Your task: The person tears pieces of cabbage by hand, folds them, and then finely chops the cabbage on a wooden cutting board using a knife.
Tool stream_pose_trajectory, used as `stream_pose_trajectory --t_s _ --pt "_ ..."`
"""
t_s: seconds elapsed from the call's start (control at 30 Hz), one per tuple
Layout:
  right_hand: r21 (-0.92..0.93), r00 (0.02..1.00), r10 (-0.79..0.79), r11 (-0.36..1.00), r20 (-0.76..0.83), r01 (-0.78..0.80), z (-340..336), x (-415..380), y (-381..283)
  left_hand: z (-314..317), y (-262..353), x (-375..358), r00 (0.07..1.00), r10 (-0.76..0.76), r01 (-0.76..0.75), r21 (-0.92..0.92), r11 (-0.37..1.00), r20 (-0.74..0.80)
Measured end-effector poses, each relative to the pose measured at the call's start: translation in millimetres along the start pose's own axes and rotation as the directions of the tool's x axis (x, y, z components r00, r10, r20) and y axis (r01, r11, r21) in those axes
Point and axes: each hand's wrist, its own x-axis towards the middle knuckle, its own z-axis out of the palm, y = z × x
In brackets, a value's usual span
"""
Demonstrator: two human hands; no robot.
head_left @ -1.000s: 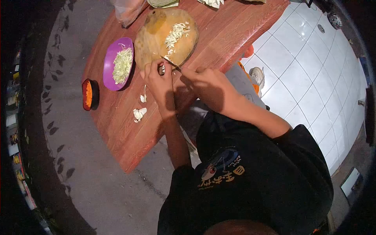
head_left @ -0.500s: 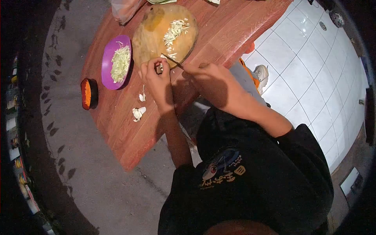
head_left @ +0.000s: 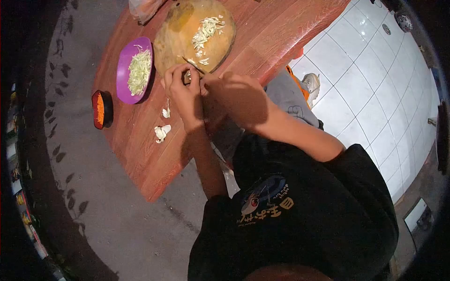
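A round wooden board [head_left: 173,33] lies on the red-brown table, bearing a strip of chopped white pieces [head_left: 205,32]. At the board's near edge my left hand [head_left: 183,91] is curled, fingers bent round a small pale piece [head_left: 188,76] that is mostly hidden. My right hand [head_left: 234,89] is closed on a knife [head_left: 193,64], its blade pointing up and left over the board beside my left fingers. The handle is hidden in my grip. Left of the board sits a purple bowl [head_left: 123,70] holding shredded pale cabbage [head_left: 139,71].
A small dark bowl [head_left: 108,110] of orange shreds stands at the table's left. White garlic-like pieces [head_left: 161,133] lie below the purple bowl. A plastic bag [head_left: 143,9] is at the top. The table edge [head_left: 173,185] runs near my left arm; a shoe [head_left: 311,87] rests on white tiles.
The view has shifted slightly, moving the board and bowls a little up and left. Both hands remain at the board's near edge, with the knife still beside my left fingers.
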Motion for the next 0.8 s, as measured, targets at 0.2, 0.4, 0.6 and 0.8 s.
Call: stream_pose_trajectory --t_s 0.2,0.4,0.6,0.8 --pt "0.209 0.984 0.16 0.962 0.084 -0.175 -37.7 6.6 -12.7 -3.0 9.8 0.4 0.999 0.028 -0.029 0.015 0.999 0.019" --pt "0.363 0.958 0.232 0.889 0.168 -0.279 -49.1 5.5 -6.8 1.3 13.1 -1.2 0.997 -0.07 0.07 -0.041 0.997 -0.016" --pt "0.202 0.977 0.095 0.97 0.19 -0.134 -45.0 9.9 -6.9 -0.8 5.1 -2.6 1.0 -0.003 0.003 -0.001 1.0 -0.013" --pt "0.419 0.966 0.204 0.872 0.161 -0.254 -38.6 3.8 -8.4 1.8 3.0 -4.0 0.99 -0.14 0.14 -0.056 0.988 0.018"
